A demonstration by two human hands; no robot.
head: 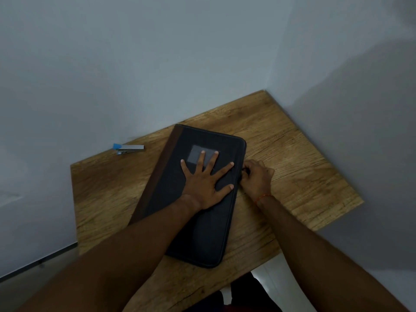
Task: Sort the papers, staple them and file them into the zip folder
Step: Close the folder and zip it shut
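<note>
I'm working a wooden table (292,158) jammed into a corner, so the back wall (135,64) and right wall (349,120) are boxing in two sides. The zip folder (180,221) is hogging the middle, with my left hand (202,183) lying flat on top and my right hand (256,179) pinching the zip pull (245,170) at its right edge. The stapler (130,149) is sitting far left. Bare wood is showing either side of the folder.

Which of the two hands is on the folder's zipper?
The right hand, with the red wrist thread, pinches the zipper pull at the right edge of the zip folder. The left hand lies flat, fingers spread, on the cover.
</note>
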